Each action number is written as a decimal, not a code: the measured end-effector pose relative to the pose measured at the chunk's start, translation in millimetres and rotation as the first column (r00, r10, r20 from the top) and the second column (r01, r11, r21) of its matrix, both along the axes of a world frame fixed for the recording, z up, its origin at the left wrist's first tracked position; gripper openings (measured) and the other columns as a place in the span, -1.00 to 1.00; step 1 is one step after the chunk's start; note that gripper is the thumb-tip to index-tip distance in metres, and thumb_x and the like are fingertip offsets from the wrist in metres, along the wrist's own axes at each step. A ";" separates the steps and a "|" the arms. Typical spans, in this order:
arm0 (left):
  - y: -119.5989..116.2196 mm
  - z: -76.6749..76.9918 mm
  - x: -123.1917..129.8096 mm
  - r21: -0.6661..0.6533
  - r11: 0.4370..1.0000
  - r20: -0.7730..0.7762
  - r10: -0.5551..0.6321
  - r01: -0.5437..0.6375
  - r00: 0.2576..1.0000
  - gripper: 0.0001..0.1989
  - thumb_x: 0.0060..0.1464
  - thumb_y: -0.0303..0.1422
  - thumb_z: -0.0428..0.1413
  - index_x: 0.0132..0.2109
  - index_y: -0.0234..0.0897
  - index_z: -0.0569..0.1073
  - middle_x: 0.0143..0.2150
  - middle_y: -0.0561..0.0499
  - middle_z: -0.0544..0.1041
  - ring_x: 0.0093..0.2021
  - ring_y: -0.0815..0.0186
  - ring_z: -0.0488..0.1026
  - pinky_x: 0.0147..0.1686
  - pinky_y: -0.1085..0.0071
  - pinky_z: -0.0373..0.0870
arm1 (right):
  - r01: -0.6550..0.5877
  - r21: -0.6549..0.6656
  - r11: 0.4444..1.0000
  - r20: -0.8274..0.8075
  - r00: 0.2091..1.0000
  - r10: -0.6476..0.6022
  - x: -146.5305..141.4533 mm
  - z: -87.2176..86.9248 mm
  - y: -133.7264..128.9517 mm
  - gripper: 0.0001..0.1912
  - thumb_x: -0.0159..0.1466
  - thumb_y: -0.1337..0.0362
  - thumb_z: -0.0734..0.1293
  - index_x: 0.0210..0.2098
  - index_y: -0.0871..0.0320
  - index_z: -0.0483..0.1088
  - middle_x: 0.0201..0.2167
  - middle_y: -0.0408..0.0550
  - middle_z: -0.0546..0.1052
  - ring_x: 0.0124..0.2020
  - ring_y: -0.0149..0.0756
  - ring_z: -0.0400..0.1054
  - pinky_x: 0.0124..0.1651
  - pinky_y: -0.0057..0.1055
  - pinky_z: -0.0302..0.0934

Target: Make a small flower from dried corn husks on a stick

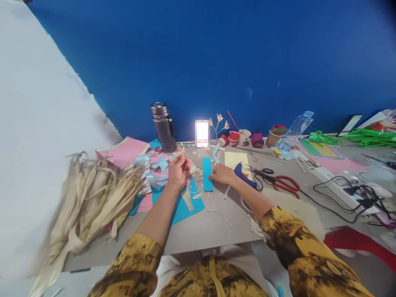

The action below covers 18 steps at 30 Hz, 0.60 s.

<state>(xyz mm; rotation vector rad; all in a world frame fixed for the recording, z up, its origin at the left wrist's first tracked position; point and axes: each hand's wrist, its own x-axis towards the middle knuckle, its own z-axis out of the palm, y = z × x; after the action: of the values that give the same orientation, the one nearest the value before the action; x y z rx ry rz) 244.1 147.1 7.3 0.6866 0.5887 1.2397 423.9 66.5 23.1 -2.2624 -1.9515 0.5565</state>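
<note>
My left hand (178, 172) is closed in a pinch, and a small pale husk flower (182, 152) shows above its fingertips. To its right, my right hand (222, 174) has its fingers curled low over the table, at the edge of a blue paper strip (206, 175). What those fingers hold, if anything, is hidden. A light blue ribbon piece (215, 153) rises just behind them. Pale husk scraps (198, 169) lie between the hands. Beneath my left forearm is a larger blue sheet (188, 210), with a loop of light blue ribbon (157, 177) beside the hand.
Dried corn husks (89, 202) are heaped at left. A dark flask (163, 126) stands by the wall, with a husk-flower stem (218, 126) further right. A blue glue gun (244, 175), red-handled scissors (286, 185) and a corded power strip (337, 187) lie right of my hands.
</note>
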 end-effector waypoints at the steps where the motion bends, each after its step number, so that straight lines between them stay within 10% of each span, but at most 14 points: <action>1: 0.3 -0.6 -0.2 0.000 1.000 0.000 -0.005 0.005 1.000 -0.73 -0.11 -0.35 0.35 -0.32 -0.32 0.43 -0.50 0.11 0.42 -0.60 0.51 0.30 -0.60 0.56 0.22 | 0.012 -0.005 1.000 -0.021 1.000 -0.013 4.4 -2.6 1.2 -0.67 0.18 0.06 0.31 -0.53 0.20 0.40 -0.52 -0.02 0.49 -0.47 -0.30 0.34 -0.47 -0.45 0.01; 10: 1.2 -1.9 -2.7 -0.036 0.999 -0.005 -0.002 0.002 1.000 -0.73 -0.14 -0.37 0.35 -0.33 -0.33 0.43 -0.50 0.13 0.42 -0.59 0.54 0.30 -0.58 0.60 0.23 | 0.208 0.237 0.949 0.052 0.973 -0.226 28.3 10.9 -4.7 -0.75 0.27 0.13 0.27 -0.27 0.16 0.49 -0.24 0.12 0.55 -0.25 -0.12 0.42 -0.31 -0.35 0.13; 18: -2.1 -3.8 1.7 -0.037 0.999 -0.023 -0.018 0.017 1.000 -0.73 -0.17 -0.38 0.36 -0.32 -0.35 0.45 -0.50 0.12 0.42 -0.60 0.55 0.30 -0.57 0.60 0.24 | -0.284 0.261 0.922 0.218 0.948 0.231 -10.0 -4.8 -1.8 -0.78 0.28 0.14 0.31 -0.16 0.09 0.49 -0.09 0.04 0.49 -0.02 -0.10 0.33 -0.15 -0.35 0.21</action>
<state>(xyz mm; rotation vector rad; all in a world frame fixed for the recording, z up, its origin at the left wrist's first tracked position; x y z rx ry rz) 245.8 145.0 3.5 0.6741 0.6222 1.2034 414.0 64.7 18.2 -1.9503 -2.2654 0.0699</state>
